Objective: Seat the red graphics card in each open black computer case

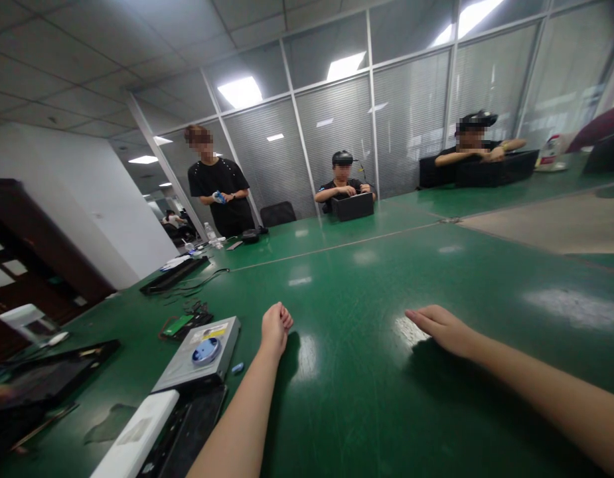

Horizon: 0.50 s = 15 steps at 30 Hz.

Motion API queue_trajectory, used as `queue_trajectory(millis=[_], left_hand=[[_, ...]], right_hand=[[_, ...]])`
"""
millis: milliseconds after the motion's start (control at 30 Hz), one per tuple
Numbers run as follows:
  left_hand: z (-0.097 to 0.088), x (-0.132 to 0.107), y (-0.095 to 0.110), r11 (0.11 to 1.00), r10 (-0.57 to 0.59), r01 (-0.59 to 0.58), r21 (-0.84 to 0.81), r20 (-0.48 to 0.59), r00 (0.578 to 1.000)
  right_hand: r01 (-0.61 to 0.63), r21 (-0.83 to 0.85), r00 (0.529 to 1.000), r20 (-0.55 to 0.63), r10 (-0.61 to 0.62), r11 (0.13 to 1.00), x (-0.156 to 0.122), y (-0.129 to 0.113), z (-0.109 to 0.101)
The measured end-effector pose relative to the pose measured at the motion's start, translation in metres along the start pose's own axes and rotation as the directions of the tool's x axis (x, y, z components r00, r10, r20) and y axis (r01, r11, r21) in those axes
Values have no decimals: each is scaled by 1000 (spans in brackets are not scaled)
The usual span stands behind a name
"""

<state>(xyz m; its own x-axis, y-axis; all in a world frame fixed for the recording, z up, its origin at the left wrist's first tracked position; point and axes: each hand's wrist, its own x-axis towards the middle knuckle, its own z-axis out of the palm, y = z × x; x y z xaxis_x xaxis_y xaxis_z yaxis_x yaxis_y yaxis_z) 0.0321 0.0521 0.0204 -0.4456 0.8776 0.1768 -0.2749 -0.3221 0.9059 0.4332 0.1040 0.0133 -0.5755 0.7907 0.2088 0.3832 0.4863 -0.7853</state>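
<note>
My left hand [277, 326] hovers over or rests on the green table [356, 398], its fingers curled into a loose fist. I see nothing in it. Farther right, my right hand [446, 326] is held edge-on with its fingers stretched out toward the left, holding nothing. The closest things to my left hand are a silver disc drive [222, 335] and a small blue piece [237, 368] beside it. A round blue lid-like part [206, 352] lies on top of the drive.
Left of my forearm are a long white case [137, 431], a black tray [197, 418] and a green circuit board [178, 324] with wires. A clear container [30, 325] stands far left. Across the table, two people sit behind dark boxes [354, 206]; another person [220, 186] stands.
</note>
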Motion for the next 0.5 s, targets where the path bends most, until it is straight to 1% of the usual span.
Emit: queue_trajectory(millis=[233, 367, 500], left_hand=[[4, -5, 1, 998, 15, -16, 53, 13, 1000], [4, -7, -1, 995, -2, 1, 104, 2, 1000], [3, -10, -2, 991, 25, -22, 135, -22, 999]], right_hand=[[-10, 10, 1000, 21, 10, 1000, 1, 5, 2], [9, 14, 999, 37, -10, 1000, 1, 4, 2], [4, -2, 998, 59, -4, 1000, -3, 7, 1]])
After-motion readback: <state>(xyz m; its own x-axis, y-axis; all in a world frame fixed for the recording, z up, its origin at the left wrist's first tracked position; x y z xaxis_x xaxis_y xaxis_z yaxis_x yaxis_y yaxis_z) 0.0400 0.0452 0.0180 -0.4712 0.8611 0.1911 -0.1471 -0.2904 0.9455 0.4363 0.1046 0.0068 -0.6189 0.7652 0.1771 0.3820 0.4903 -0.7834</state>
